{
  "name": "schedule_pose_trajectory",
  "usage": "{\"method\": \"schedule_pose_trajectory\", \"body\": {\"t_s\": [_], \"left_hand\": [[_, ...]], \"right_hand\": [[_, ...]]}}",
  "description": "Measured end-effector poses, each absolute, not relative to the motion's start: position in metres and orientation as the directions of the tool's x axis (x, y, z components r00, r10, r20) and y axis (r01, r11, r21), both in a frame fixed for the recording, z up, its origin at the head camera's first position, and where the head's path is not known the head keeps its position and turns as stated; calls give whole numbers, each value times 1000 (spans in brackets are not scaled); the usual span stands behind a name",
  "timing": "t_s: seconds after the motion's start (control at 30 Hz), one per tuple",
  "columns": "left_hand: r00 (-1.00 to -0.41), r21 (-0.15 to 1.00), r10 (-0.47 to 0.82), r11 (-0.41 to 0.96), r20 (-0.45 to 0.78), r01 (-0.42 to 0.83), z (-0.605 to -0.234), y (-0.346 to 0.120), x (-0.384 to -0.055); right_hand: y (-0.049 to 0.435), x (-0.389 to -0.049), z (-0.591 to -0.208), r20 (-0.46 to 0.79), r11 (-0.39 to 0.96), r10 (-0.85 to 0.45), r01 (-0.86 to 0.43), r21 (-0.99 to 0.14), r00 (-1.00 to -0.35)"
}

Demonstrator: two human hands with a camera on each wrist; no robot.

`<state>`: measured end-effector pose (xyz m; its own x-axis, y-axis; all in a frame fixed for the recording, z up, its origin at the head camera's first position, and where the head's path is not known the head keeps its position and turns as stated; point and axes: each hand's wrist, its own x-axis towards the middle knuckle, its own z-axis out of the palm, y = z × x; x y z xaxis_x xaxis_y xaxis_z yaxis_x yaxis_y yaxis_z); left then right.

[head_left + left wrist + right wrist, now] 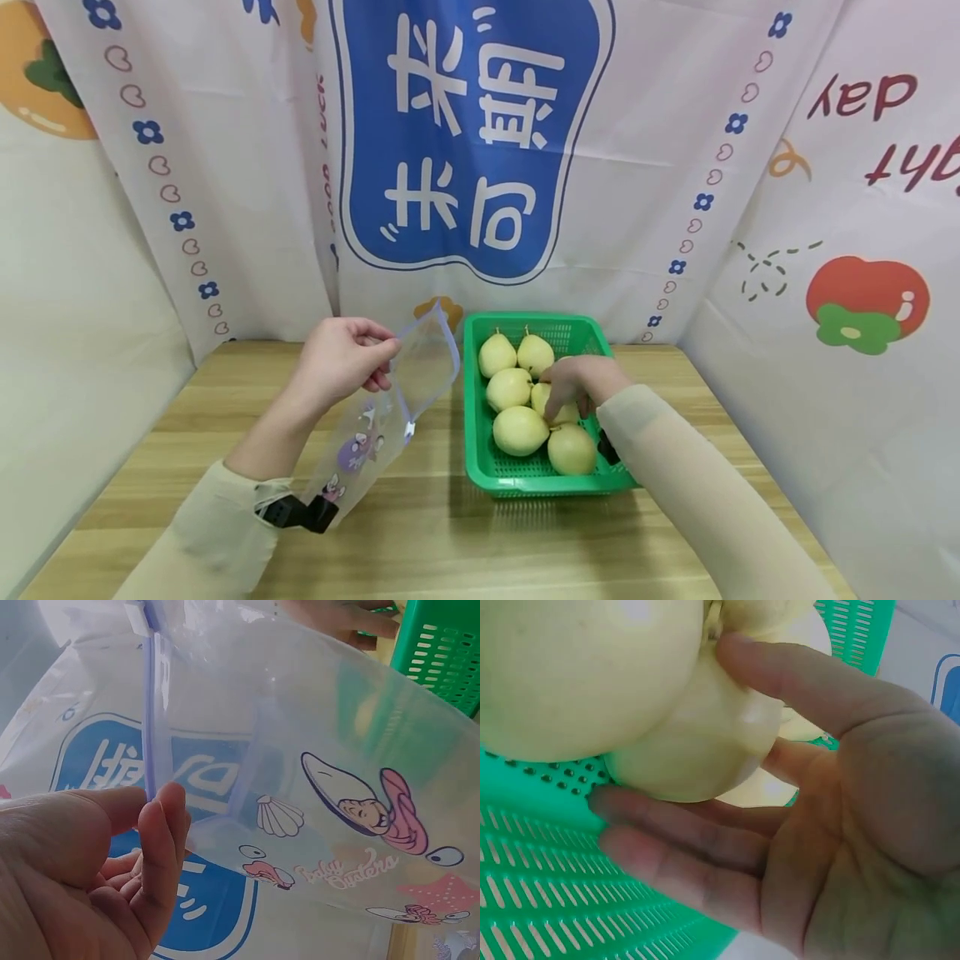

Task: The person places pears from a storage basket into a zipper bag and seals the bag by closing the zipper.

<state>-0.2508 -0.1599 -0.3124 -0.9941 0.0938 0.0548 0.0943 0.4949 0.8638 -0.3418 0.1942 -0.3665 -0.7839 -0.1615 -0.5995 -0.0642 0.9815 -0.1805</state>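
Note:
My left hand (348,358) pinches the purple zip edge of a clear zip bag (322,735) between thumb and fingers. The bag has shell and starfish prints, its mouth gapes, and a white slider (409,429) sits on the zip. Inside the green basket (480,471) lie several pale yellow pears (521,431). My right hand (581,383) reaches into the basket's right side. In the right wrist view its thumb lies on top of a pear (705,739) near the stem, with the other fingers curved beneath and around it.
The basket stands on a wood-grain table (420,533), near the back. A printed white cloth (637,200) hangs behind the table, with more at both sides. The bag hangs left of the basket, over the table.

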Motion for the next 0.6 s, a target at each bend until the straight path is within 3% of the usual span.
{"method": "schedule_pose_trajectory", "body": {"t_s": [0.37,0.6], "left_hand": [[-993,877,99,469,65,104,-313,-158,-252],[-994,874,71,476,78,103,-311,-159,-253]], "right_hand": [[205,-345,-360,-567,948,-276,-122,-295,-776],[204,-346,-339,-409,897,-379,-222,-382,-830]]}}
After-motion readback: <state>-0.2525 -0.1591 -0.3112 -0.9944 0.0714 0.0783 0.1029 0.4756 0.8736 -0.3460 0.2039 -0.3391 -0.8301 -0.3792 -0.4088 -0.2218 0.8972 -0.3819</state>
